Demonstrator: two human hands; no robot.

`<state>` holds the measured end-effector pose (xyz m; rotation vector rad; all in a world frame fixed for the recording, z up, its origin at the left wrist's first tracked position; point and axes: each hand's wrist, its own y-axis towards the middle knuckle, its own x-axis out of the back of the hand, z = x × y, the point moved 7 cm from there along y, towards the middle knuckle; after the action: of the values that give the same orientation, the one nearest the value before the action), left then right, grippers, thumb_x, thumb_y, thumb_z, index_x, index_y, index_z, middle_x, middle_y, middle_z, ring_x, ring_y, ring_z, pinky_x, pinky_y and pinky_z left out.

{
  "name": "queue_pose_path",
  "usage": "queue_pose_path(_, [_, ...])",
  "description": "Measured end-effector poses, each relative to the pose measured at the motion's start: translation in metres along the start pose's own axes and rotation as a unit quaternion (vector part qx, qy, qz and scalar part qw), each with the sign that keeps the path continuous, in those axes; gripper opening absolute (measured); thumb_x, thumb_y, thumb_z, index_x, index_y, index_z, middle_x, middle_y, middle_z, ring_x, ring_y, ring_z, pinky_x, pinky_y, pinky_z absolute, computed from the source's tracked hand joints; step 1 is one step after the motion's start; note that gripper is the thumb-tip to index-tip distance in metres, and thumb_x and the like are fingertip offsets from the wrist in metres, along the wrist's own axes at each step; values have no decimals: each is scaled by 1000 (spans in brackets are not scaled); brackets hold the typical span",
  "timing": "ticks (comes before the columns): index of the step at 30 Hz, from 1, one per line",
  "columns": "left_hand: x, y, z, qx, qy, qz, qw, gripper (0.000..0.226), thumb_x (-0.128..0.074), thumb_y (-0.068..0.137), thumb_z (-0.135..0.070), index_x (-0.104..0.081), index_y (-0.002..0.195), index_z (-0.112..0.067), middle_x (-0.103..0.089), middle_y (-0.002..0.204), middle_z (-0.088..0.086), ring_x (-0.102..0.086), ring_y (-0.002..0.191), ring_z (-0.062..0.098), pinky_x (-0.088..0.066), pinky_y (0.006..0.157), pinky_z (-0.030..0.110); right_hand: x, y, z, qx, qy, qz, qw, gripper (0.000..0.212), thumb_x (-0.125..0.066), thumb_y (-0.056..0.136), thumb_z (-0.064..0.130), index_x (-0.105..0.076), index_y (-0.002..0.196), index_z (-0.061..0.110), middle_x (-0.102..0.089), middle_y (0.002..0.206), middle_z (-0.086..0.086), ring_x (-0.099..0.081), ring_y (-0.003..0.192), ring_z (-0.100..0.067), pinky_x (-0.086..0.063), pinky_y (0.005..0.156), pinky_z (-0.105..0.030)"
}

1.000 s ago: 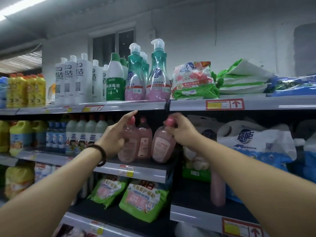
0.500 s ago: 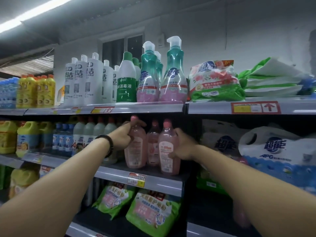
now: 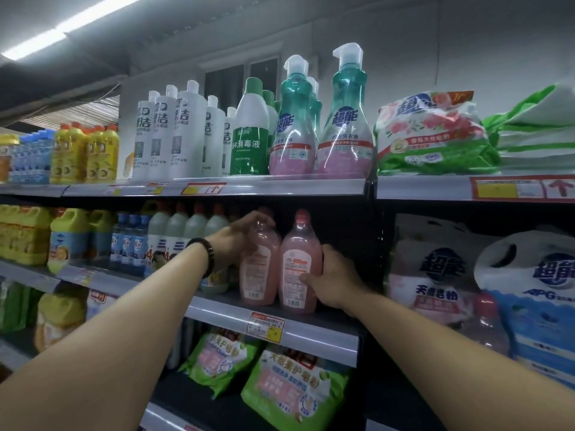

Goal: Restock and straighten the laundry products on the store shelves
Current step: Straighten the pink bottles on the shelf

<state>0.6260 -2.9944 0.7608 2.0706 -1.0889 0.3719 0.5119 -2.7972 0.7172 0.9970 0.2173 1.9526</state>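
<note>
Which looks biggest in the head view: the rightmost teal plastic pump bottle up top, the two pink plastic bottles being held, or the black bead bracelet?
1. Teal pump bottle.
2. Left pink bottle and right pink bottle: alike, no ranking.
3. Black bracelet, smallest though nearer the camera.

I work from a single view, the wide-angle camera worn on the person's head. It faces the store shelving almost square-on and close, near enough that both outstretched arms reach the stock. The forearms enter from the two lower corners and converge at frame centre, where the left hand (image 3: 239, 237) grips the left pink bottle (image 3: 259, 272) and the right hand (image 3: 334, 283) grips the right pink bottle (image 3: 300, 262) on the middle shelf (image 3: 311, 334). The lens sits about level with that shelf. It looks up at the teal pump bottles (image 3: 343, 119) and the ceiling light strip (image 3: 93, 17), and down on the green pouches (image 3: 295, 390). Shelf edges bow toward the left margin.
</note>
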Motion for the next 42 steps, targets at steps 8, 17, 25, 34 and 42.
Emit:
queue_pose_path(8, [-13, 3, 14, 4, -60, -137, 989, 38, -71, 78, -33, -57, 110, -46, -67, 119, 12, -67, 108, 43, -59, 89, 64, -11, 2, 6, -10, -12, 16, 1000, 49, -80, 91, 16, -52, 131, 20, -69, 127, -6, -71, 111, -29, -64, 89, -50])
queue_pose_path(17, [-28, 1, 22, -16, 61, -253, 965, 43, -65, 87, -39, -47, 125, -41, -48, 131, 8, -62, 108, 37, -57, 92, 59, -16, 1, 11, -7, -58, 46, 997, 65, -70, 100, 25, -34, 153, 18, -64, 139, -10, -66, 123, -30, -58, 101, -46])
queue_pose_path(25, [-50, -47, -8, 18, 170, -334, 927, 39, -62, 96, -35, -48, 132, -40, -40, 147, 18, -40, 135, 44, -44, 106, 64, 1, -33, 2, 16, -92, 60, 994, 51, -63, 104, 33, -41, 147, 16, -67, 118, -2, -68, 103, -19, -55, 78, -28])
queue_pose_path(34, [-183, -116, -115, -327, 214, -210, 896, 4, -61, 95, -15, -61, 98, -13, -56, 96, 6, -55, 86, 29, -46, 74, 48, 101, -125, -59, -15, -170, -123, 978, 21, -64, 96, 39, -55, 112, 29, -66, 111, 0, -65, 99, -24, -57, 86, -44])
queue_pose_path(42, [-237, -102, -91, -280, 249, -187, 908, 17, -45, 103, -30, -54, 92, -21, -54, 88, 0, -51, 79, 26, -41, 72, 43, 159, -177, -122, -100, -236, -252, 933, 65, -79, 86, 39, -39, 131, 15, -51, 127, -13, -60, 107, -31, -57, 82, -44])
